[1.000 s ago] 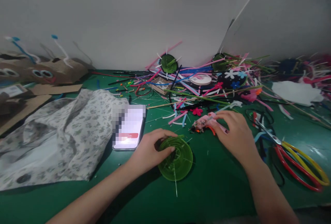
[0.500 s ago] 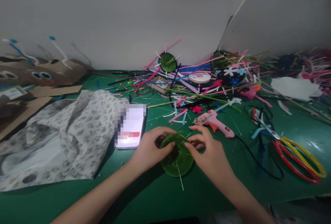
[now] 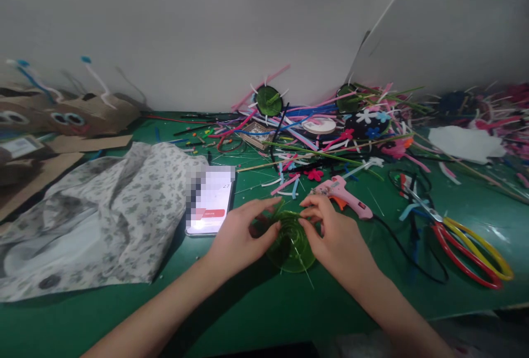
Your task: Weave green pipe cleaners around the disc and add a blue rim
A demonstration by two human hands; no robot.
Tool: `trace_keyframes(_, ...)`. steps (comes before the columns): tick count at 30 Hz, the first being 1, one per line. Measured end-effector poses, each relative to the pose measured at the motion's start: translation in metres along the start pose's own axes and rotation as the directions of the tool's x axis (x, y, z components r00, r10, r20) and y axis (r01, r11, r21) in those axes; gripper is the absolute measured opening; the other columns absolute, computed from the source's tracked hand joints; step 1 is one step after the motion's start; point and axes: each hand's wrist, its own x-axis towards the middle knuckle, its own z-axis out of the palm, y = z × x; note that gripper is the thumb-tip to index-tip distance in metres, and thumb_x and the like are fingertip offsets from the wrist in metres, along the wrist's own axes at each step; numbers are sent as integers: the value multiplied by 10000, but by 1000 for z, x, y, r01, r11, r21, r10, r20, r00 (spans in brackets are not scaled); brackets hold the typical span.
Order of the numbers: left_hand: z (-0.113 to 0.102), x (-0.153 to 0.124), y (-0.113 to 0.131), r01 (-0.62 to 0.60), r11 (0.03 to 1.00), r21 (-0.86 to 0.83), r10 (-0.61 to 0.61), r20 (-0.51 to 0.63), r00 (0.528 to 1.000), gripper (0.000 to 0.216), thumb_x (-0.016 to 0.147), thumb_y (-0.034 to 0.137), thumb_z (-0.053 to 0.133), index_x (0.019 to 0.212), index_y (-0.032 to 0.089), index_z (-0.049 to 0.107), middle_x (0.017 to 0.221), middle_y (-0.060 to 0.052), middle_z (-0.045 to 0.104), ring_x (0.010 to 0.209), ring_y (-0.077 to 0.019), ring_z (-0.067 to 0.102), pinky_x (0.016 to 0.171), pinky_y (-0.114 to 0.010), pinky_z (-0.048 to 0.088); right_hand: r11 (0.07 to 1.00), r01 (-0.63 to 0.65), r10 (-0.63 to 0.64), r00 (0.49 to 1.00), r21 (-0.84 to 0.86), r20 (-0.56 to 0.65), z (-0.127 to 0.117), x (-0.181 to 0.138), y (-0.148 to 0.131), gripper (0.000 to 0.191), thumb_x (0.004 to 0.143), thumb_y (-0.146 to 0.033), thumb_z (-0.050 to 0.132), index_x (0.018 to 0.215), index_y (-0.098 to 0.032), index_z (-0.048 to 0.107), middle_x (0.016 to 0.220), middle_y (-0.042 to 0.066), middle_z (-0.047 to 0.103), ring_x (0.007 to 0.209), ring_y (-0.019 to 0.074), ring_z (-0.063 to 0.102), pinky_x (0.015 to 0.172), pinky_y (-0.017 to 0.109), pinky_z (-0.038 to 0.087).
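A round, see-through green disc (image 3: pixel 291 256) with ring-like lines is between my hands, just above or on the table; I cannot tell which. A thin pale strand (image 3: pixel 307 275) sticks out from its near side. My left hand (image 3: pixel 243 231) is closed at the disc's left edge, thumb over the near side, with a bit of green showing at the fingertips. My right hand (image 3: pixel 336 234) pinches the upper right rim between thumb and fingers. The fingers hide part of the rim. Just beyond my right hand lies a pink glue gun (image 3: pixel 347 198).
Left of my hands lie a phone (image 3: pixel 215 198) and a patterned cloth (image 3: pixel 157 193). Scissors (image 3: pixel 467 242) with red and yellow handles rest at right. Tangled pipe cleaners (image 3: pixel 306 107) fill the back, near brown paper shapes with eyes (image 3: pixel 103 115).
The green disc has shifted slightly right and tilted, turning so that its pale strand points more to the lower right. My left fingers have lifted a little at the rim.
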Motion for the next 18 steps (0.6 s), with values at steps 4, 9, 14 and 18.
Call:
trace_keyframes(4,0,-1,1,-3,1000,5,3,-3,1000,399,804,210,601,1202,236,574,1025,-30,694,867,-177,667,692,-274,565,999,39,-39,999,-29,2,0,1,-2,219,835,-110,466,1015,-233,443,835,4,695,707,177,673,539,255,446)
trace_keyframes(9,0,-2,0,-61,996,61,60,24,998,318,806,190,593,1120,238,594,1039,-20,697,916,-186,664,743,-295,562,995,74,-73,997,-63,20,0,1,-3,216,838,-104,464,1006,-236,434,867,10,690,737,180,676,565,265,472)
trace_keyframes(14,-1,-2,-3,-119,990,80,116,40,992,291,810,178,601,1095,238,606,1046,-14,692,924,-180,655,800,-314,545,991,106,-104,994,-86,21,0,0,-3,213,837,-93,460,987,-241,429,870,-1,684,749,177,675,581,267,483)
trace_keyframes(18,-1,-2,-5,-148,986,78,145,47,988,291,816,162,599,1095,243,612,1036,-8,693,935,-174,649,820,-311,531,988,115,-115,993,-105,9,1,0,-2,207,834,-95,471,976,-239,426,856,-1,679,736,180,672,576,267,480)
